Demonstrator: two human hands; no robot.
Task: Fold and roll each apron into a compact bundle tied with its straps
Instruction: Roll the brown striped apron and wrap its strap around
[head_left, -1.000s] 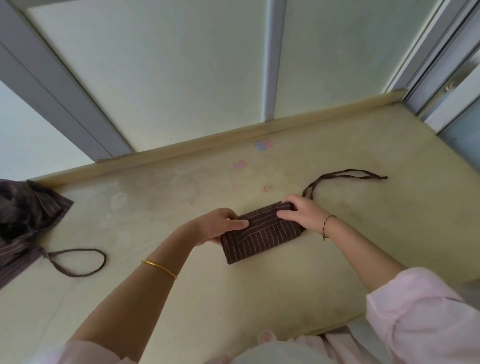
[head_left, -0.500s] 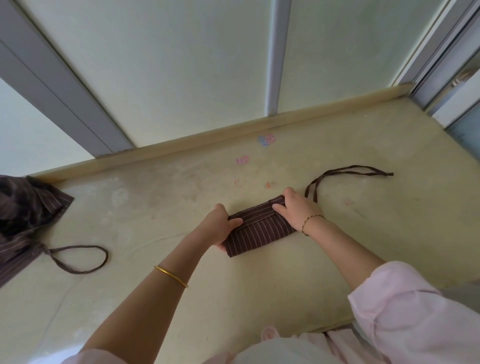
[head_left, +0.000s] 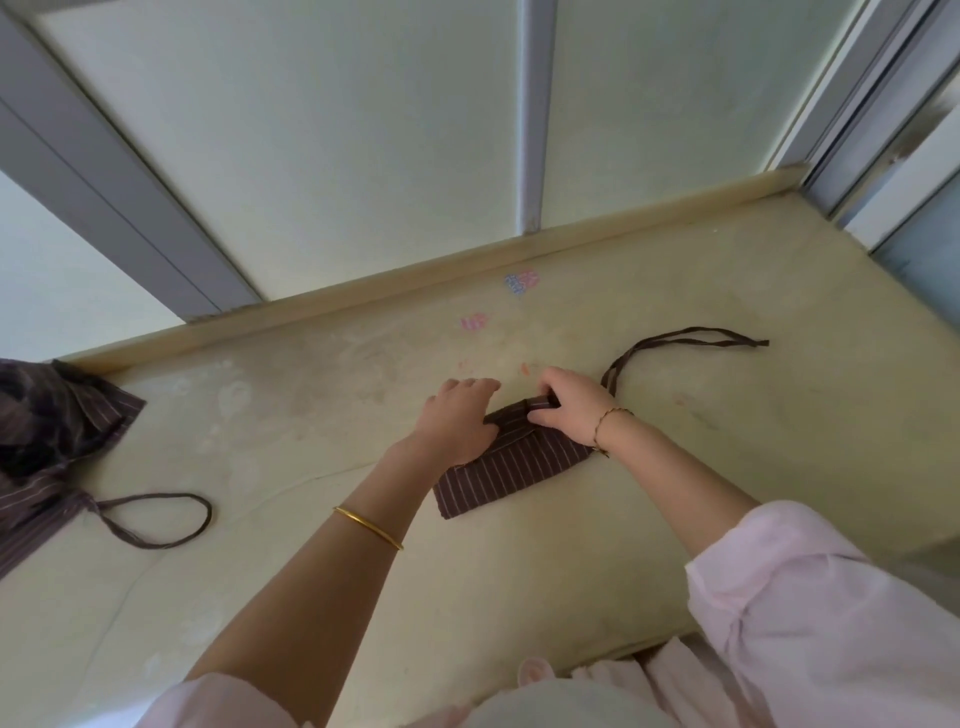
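A dark brown striped apron (head_left: 498, 473), folded into a narrow strip, lies on the yellowish counter (head_left: 597, 561). Its far end is turned into a small roll. My right hand (head_left: 569, 410) curls its fingers and thumb round that roll. My left hand (head_left: 457, 421) lies on the strip's left part, thumb on the cloth and fingers reaching past the far edge. The apron's two straps (head_left: 691, 343) trail away to the right behind my right hand.
A second crumpled striped apron (head_left: 47, 436) sits at the left edge, its strap loop (head_left: 156, 519) lying on the counter. Small pink and blue stickers (head_left: 522, 283) mark the surface near the back ledge. Frosted panels stand behind.
Both hands shifted from the strip's two ends toward its far end. My right hand has turned that end over into a small roll, and more flat strip now shows near me.
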